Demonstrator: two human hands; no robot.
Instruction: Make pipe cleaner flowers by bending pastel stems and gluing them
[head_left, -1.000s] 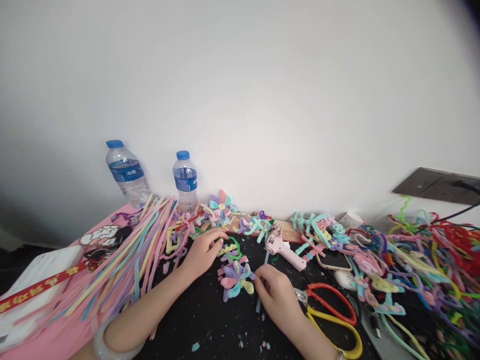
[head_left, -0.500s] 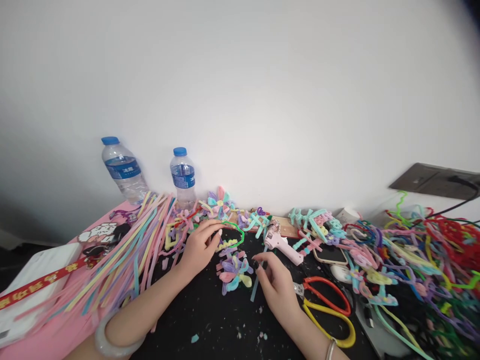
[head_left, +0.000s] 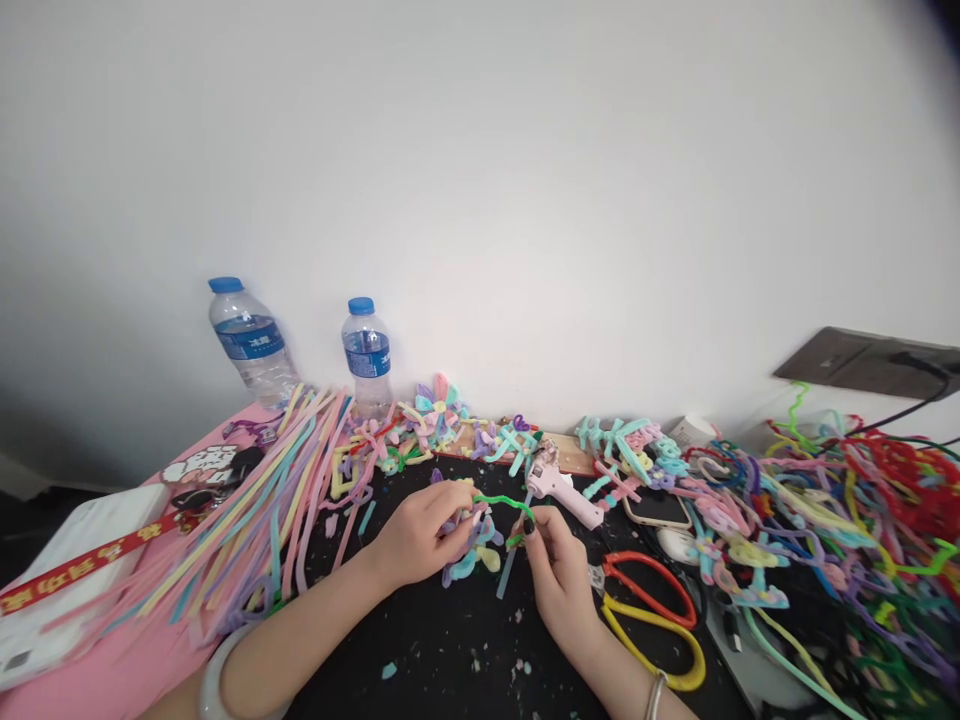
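Observation:
A thin green pipe cleaner [head_left: 504, 499] bridges my two hands above the black work surface [head_left: 420, 640]. Its left end is pinched in the fingertips of my left hand [head_left: 427, 532]. My right hand [head_left: 561, 568] grips the other end between thumb and fingers, where a short green piece hangs down. Beneath and between the hands lies a pastel pipe-cleaner flower [head_left: 482, 560], partly covered by my left hand. A translucent glue stick [head_left: 505, 577] lies by my right fingertips. Just behind my right hand rests a pink glue gun [head_left: 568, 492].
Scissors with red and yellow handles [head_left: 660, 650] lie right of my right hand, near a phone [head_left: 658, 511]. Pastel pipe cleaners [head_left: 292, 480] fan out at left. Two water bottles [head_left: 367, 355] stand by the wall. Tangled pipe cleaners [head_left: 892, 530] cover the right side.
My left hand has come nearer and to the right, bringing the green pipe cleaner over the flower. My right hand has closed on its other end.

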